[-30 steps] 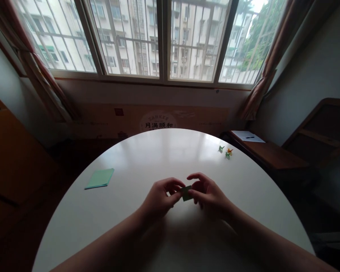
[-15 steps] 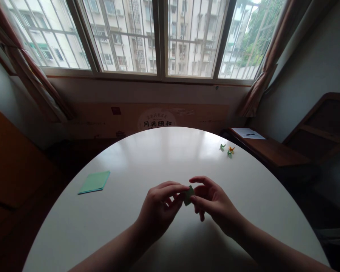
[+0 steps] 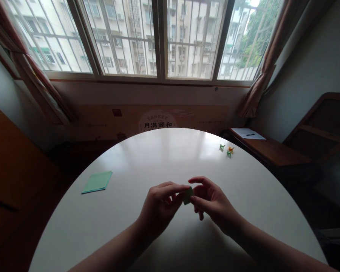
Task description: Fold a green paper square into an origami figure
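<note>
Paper: a small green folded paper (image 3: 188, 196), just below and right of the frame's centre, held up between the two hands.
Left hand: the left hand (image 3: 162, 204), at lower centre, pinches the paper between thumb and forefinger, the forefinger lying along its top edge.
Right hand: the right hand (image 3: 212, 198), right of the paper, is loosely curled; its thumb touches the paper's right side, its forefinger is raised apart, and whether another finger backs the thumb cannot be told.
Stack: green sheets (image 3: 98, 182), left of centre, lying flat with a bluish edge below.
Birds: two green birds (image 3: 221, 147) and an orange bird (image 3: 231, 150), folded small, grouped near the table's edge at right.
Table: a white, round-edged table (image 3: 73, 230) fills the lower frame.
Bench: a brown bench (image 3: 280, 153), middle right, bearing a white sheet (image 3: 240, 132) with a dark pen (image 3: 251, 135) on it.
Window: a barred window (image 3: 189, 45) across the top, a curtain (image 3: 39, 83) at upper left.
</note>
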The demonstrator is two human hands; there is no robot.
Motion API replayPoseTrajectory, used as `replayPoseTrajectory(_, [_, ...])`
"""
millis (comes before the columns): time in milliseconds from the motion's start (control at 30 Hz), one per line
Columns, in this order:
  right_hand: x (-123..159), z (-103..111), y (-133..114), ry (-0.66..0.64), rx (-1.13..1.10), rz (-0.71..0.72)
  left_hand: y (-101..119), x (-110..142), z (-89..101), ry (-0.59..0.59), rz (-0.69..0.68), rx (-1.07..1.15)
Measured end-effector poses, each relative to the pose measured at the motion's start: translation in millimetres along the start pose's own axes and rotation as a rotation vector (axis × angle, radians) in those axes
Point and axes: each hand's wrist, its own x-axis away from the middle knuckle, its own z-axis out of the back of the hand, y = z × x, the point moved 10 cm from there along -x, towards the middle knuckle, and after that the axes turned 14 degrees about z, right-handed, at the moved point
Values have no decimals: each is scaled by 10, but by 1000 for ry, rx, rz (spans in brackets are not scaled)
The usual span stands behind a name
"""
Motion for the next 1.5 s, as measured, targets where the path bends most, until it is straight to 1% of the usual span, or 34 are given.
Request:
replayPoseTrajectory(133, [-7,4,-7,7,25,17,-58,-13,19,19,47,21])
replayPoseTrajectory(333, [4,-4,27,33,-24,21,-36,5,20,21,33,32])
replayPoseTrajectory(567, [19,24,-56,38,67,134,-81,-12,45,49,79,105])
replayPoseTrajectory(633, [17,20,-68,37,79,147,-114,-19,42,49,100,119])
replayPoseTrajectory(900, [-8,8,-32,48,5,106,-199,-25,27,46,119,162])
replayPoseTrajectory(967, [-7,11,-39,47,19,116,-227,-33,22,42,155,206])
replayPoseTrajectory(1133, [-2,12,-93,19,121,175,-346,-39,-23,12,321,339])
replayPoseTrajectory(1267, [0,20,-127,-5,194,221,-425,-34,-52,-10,404,394])
replayPoseTrajectory(1400, [-1,14,-140,-34,256,224,-504,-39,-77,-26,479,430])
replayPoseTrajectory(1500, [-3,-9,-184,-52,267,250,-537,-29,-129,-72,543,481])
